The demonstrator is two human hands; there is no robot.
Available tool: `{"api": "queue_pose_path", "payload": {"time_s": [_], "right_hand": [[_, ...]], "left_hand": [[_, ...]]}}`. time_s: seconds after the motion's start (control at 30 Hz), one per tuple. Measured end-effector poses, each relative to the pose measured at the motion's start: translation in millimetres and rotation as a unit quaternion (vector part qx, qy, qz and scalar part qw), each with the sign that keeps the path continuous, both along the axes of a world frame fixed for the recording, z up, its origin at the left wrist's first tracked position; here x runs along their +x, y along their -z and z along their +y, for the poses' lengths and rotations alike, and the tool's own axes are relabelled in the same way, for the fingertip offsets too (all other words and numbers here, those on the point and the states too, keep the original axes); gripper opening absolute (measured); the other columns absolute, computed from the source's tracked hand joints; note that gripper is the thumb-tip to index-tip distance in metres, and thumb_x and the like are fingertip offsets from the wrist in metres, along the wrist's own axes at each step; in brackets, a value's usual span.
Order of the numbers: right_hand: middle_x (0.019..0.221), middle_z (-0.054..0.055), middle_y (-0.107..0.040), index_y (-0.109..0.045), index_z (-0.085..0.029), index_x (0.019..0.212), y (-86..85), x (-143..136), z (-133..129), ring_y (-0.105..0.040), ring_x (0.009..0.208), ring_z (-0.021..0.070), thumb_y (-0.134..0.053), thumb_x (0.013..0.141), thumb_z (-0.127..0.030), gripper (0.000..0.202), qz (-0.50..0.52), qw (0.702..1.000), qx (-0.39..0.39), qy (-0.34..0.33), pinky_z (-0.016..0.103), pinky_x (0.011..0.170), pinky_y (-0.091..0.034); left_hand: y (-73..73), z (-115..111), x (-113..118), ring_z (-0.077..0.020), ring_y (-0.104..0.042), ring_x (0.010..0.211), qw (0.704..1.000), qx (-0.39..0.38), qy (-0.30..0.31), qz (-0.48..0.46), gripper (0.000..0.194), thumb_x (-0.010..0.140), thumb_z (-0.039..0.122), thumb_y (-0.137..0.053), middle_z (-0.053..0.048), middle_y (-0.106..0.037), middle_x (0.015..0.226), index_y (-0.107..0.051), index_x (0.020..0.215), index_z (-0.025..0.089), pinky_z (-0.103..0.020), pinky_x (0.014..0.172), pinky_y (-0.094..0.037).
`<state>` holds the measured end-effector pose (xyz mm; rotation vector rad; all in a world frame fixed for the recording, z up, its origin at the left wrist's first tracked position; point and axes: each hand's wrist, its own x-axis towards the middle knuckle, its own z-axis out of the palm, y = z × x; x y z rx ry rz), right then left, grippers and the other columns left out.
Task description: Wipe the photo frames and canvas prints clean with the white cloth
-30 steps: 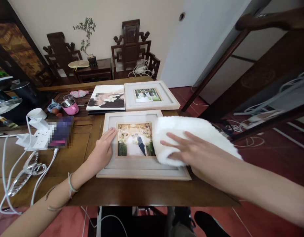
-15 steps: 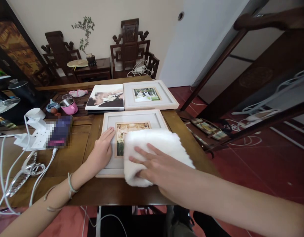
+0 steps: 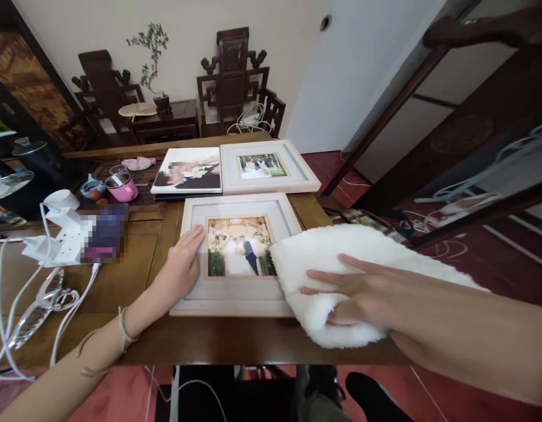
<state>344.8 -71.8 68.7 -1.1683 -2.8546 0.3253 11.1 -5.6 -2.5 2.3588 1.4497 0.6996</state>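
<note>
A light wooden picture frame [image 3: 244, 306] lies flat near the table's front edge, with a photo [image 3: 239, 249] of a couple in its middle. My left hand [image 3: 183, 258] rests on the frame's left side, fingers together and stretched out. To the right, my right hand [image 3: 358, 293] holds a fluffy white cloth [image 3: 341, 246], its fingers spread over the top and the thumb tucked into a fold. The cloth's left edge overlaps the frame's right border; the rest reaches past it to the right.
Behind lie a second frame [image 3: 303, 176] and a photo panel [image 3: 187, 170]. At the left are a pink cup [image 3: 126, 189], a white power strip [image 3: 72, 240] with cables, a phone [image 3: 106, 231] and a clear hair claw [image 3: 42, 305]. A dark wooden rack [image 3: 385, 123] stands right.
My right hand and the cloth have moved right, off the photo, which now shows in full. My left hand has stayed on the frame.
</note>
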Motion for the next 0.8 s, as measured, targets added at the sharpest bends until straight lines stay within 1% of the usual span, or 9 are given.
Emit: {"api": "queue_pose_path", "payload": {"time_s": [0.1, 0.2, 0.33, 0.43, 0.5, 0.6, 0.67, 0.73, 0.8], "right_hand": [[0.132, -0.007, -0.059, -0.071, -0.035, 0.096, -5.4, -6.1, -1.8, -0.036, 0.137, 0.0219, -0.042, 0.057, 0.007, 0.064, -0.013, 0.996, -0.076, -0.038, 0.045, 0.115, -0.027], [0.140, -0.001, -0.053, -0.070, -0.028, 0.102, -11.9, -38.9, 2.7, -0.035, 0.137, 0.0252, -0.045, 0.058, 0.006, 0.061, -0.011, 0.991, -0.110, -0.078, 0.052, 0.114, -0.025], [0.141, 0.010, -0.052, -0.071, -0.018, 0.101, -12.4, -89.4, 13.7, -0.035, 0.136, 0.0324, -0.051, 0.061, 0.003, 0.049, -0.024, 0.984, -0.096, -0.146, 0.055, 0.110, -0.030], [0.142, 0.014, -0.050, -0.070, -0.015, 0.105, -6.3, -106.9, 18.2, -0.032, 0.137, 0.0355, -0.056, 0.065, -0.004, 0.044, -0.021, 0.980, -0.073, -0.185, 0.056, 0.109, -0.029], [0.141, 0.016, -0.050, -0.070, -0.014, 0.104, -3.7, -102.3, 16.0, -0.032, 0.137, 0.0356, -0.059, 0.066, -0.007, 0.041, -0.009, 0.981, -0.066, -0.184, 0.057, 0.110, -0.027], [0.135, 0.016, -0.056, -0.073, -0.016, 0.095, -4.0, -73.2, 4.9, -0.041, 0.132, 0.0356, -0.063, 0.066, -0.011, 0.031, -0.009, 0.989, -0.062, -0.137, 0.056, 0.110, -0.027], [0.130, 0.012, -0.061, -0.075, -0.022, 0.091, -4.7, -45.8, -4.0, -0.047, 0.128, 0.0333, -0.062, 0.068, -0.010, 0.028, -0.010, 0.997, -0.043, -0.070, 0.054, 0.112, -0.027], [0.126, 0.006, -0.064, -0.075, -0.029, 0.086, -4.2, -20.4, -10.3, -0.051, 0.125, 0.0305, -0.058, 0.071, -0.007, 0.032, -0.008, 0.999, -0.029, -0.014, 0.053, 0.113, -0.026], [0.124, 0.001, -0.065, -0.075, -0.034, 0.083, -3.1, -4.3, -12.8, -0.051, 0.125, 0.0311, -0.055, 0.072, -0.005, 0.037, -0.014, 0.999, -0.034, 0.004, 0.056, 0.113, -0.026]], "left_hand": [[-1.7, -0.1, 1.4, -0.0265, -0.037, 0.139, 1.000, -0.001, -0.005, 0.006, 0.059, 0.079, 0.000, -0.036, -0.016, -0.045, 0.146, -0.048, 0.136, 0.009, -0.052, 0.114, -0.031], [-0.8, -0.2, 1.7, -0.0261, -0.037, 0.138, 1.000, 0.006, -0.012, 0.011, 0.059, 0.079, 0.000, -0.035, -0.017, -0.045, 0.145, -0.048, 0.136, 0.008, -0.052, 0.114, -0.032], [1.3, 0.8, -0.2, -0.0246, -0.038, 0.138, 1.000, 0.019, -0.004, 0.010, 0.059, 0.080, 0.001, -0.035, -0.015, -0.046, 0.145, -0.048, 0.136, 0.012, -0.051, 0.114, -0.032], [1.8, 1.8, -2.5, -0.0251, -0.038, 0.138, 1.000, 0.018, 0.009, 0.015, 0.057, 0.081, 0.002, -0.034, -0.016, -0.046, 0.145, -0.049, 0.135, 0.010, -0.050, 0.114, -0.032], [2.1, 2.1, -3.9, -0.0251, -0.038, 0.138, 1.000, 0.017, 0.015, 0.010, 0.057, 0.081, 0.003, -0.035, -0.016, -0.046, 0.145, -0.049, 0.135, 0.011, -0.050, 0.114, -0.032], [2.6, 2.1, -5.2, -0.0244, -0.037, 0.139, 1.000, 0.015, 0.018, -0.004, 0.058, 0.081, 0.003, -0.036, -0.013, -0.046, 0.145, -0.049, 0.136, 0.015, -0.050, 0.115, -0.031], [2.5, 1.9, -5.2, -0.0247, -0.037, 0.139, 1.000, 0.012, 0.021, -0.005, 0.058, 0.081, 0.002, -0.037, -0.013, -0.046, 0.145, -0.048, 0.137, 0.015, -0.051, 0.115, -0.031], [1.8, 1.7, -4.2, -0.0248, -0.037, 0.139, 1.000, 0.014, 0.025, -0.003, 0.059, 0.080, 0.002, -0.038, -0.013, -0.046, 0.145, -0.048, 0.137, 0.014, -0.051, 0.115, -0.031], [0.7, 1.2, -2.4, -0.0249, -0.037, 0.138, 1.000, 0.019, 0.020, 0.001, 0.058, 0.080, 0.002, -0.037, -0.014, -0.046, 0.145, -0.048, 0.136, 0.013, -0.050, 0.115, -0.031]]}}
